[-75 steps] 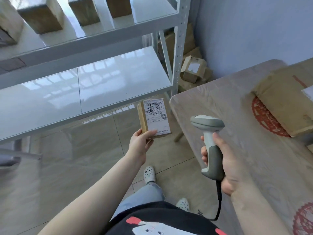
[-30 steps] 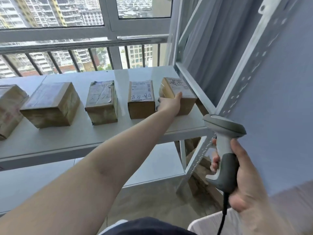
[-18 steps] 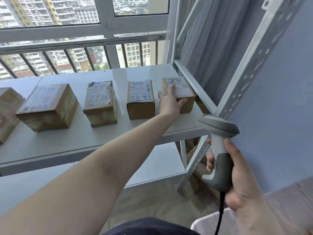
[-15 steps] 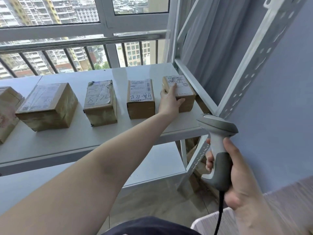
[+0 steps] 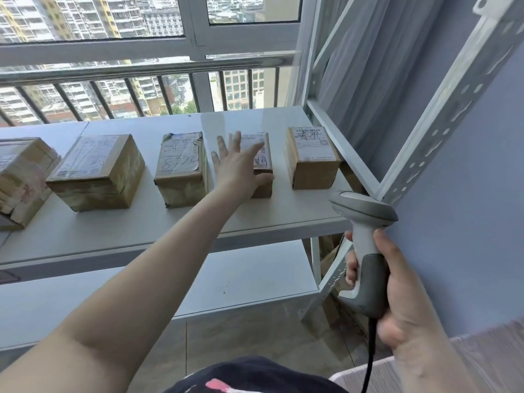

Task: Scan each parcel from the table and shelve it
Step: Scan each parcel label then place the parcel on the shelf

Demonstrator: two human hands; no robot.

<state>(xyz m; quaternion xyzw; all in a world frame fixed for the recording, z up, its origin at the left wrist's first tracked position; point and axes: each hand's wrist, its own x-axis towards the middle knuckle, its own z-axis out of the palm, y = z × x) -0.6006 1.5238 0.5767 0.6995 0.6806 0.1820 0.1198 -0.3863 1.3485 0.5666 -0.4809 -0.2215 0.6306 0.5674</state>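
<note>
The small brown cardboard parcel with the white handwritten label [image 5: 311, 156] stands at the right end of the white metal shelf [image 5: 255, 214], its long axis running front to back, just beside the perforated shelf upright [image 5: 442, 109]. No hand touches it. The left hand [image 5: 241, 165] is spread flat, fingers straight, over the neighbouring brown cardboard parcel [image 5: 262, 165] to its left; whether the palm presses that parcel or hovers above it cannot be told. The right hand [image 5: 397, 293] is curled round the grip of the grey and white handheld barcode scanner [image 5: 365, 251], held upright below the shelf edge.

The shelved parcel lies forward and right of the left hand. The wood-grain table [image 5: 425, 373] lies at lower right, nearest the right hand. The next parcel probably comes from there, so the coming move likely turns rightward and down.
</note>
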